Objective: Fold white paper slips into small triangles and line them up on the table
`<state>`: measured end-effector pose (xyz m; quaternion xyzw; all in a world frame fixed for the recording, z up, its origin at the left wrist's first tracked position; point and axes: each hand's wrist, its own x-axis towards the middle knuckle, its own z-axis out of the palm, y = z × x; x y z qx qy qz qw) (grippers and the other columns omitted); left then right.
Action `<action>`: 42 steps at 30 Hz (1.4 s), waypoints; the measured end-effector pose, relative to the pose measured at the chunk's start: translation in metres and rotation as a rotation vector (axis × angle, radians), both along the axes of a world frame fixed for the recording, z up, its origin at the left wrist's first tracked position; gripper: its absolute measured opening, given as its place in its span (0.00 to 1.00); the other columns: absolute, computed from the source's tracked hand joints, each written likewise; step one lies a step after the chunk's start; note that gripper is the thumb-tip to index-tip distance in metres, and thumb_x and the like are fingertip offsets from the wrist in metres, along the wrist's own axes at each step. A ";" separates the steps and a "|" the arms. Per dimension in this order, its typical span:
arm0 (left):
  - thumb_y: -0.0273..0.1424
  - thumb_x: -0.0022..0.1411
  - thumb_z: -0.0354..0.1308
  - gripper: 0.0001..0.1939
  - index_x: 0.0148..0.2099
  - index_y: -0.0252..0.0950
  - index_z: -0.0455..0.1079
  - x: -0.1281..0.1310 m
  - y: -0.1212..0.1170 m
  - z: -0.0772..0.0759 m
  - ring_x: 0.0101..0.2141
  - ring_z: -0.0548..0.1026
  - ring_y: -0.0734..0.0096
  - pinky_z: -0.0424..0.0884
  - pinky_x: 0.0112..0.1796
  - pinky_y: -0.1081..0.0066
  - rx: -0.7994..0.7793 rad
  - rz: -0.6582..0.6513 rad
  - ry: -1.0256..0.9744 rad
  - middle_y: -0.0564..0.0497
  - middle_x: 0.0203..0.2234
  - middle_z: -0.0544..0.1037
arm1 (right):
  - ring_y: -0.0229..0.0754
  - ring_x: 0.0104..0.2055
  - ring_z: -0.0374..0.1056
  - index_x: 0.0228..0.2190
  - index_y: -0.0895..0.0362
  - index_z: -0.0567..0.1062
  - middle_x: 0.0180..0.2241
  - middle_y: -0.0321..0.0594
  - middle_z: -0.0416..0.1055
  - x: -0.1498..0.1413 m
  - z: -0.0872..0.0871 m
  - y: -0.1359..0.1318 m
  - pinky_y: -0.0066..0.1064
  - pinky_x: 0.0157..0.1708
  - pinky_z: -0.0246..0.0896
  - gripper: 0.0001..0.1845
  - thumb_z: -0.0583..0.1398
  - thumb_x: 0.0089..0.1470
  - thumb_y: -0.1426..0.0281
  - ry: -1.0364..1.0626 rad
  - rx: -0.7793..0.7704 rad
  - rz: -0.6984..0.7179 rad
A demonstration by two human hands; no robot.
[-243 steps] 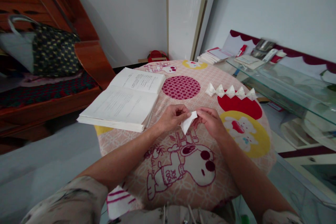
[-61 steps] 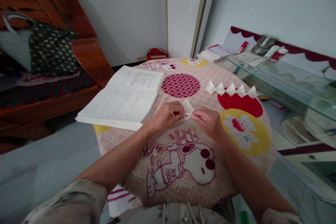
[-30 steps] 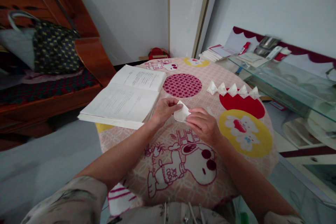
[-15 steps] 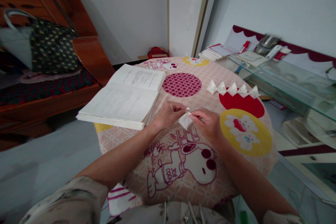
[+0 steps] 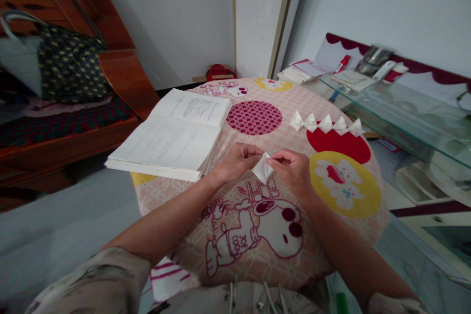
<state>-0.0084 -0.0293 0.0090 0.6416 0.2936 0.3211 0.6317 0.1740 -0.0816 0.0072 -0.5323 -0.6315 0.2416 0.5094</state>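
A small folded white paper (image 5: 263, 170), roughly diamond-shaped, is held over the middle of the round table between both hands. My left hand (image 5: 241, 160) pinches its upper left edge with thumb and forefinger. On the opposite side, my right hand (image 5: 292, 167) grips the upper right edge in the same way. Farther right on the cloth stands a row of several folded white paper pieces (image 5: 327, 124) with pointed tops. An open thick book (image 5: 171, 132) lies to the left of my left hand, its pages facing up.
A patterned tablecloth (image 5: 253, 274) covers the round table. Right of it stands a glass shelf (image 5: 412, 117) bearing a red-and-white cup (image 5: 395, 73). Stacked papers (image 5: 300, 71) sit behind the table. To the left is a wooden bench (image 5: 119, 76) with a dark patterned bag (image 5: 71, 66).
The folded paper now shows more of its face and hangs slightly lower and to the right between my fingers. Both hands keep their pinch with small finger shifts.
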 end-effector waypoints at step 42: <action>0.43 0.59 0.66 0.18 0.29 0.32 0.74 0.002 -0.001 -0.002 0.21 0.67 0.80 0.62 0.23 0.77 0.111 0.319 -0.191 0.54 0.20 0.74 | 0.38 0.20 0.69 0.23 0.56 0.81 0.17 0.35 0.74 0.004 0.001 0.000 0.28 0.23 0.62 0.12 0.66 0.52 0.62 0.170 -0.135 0.050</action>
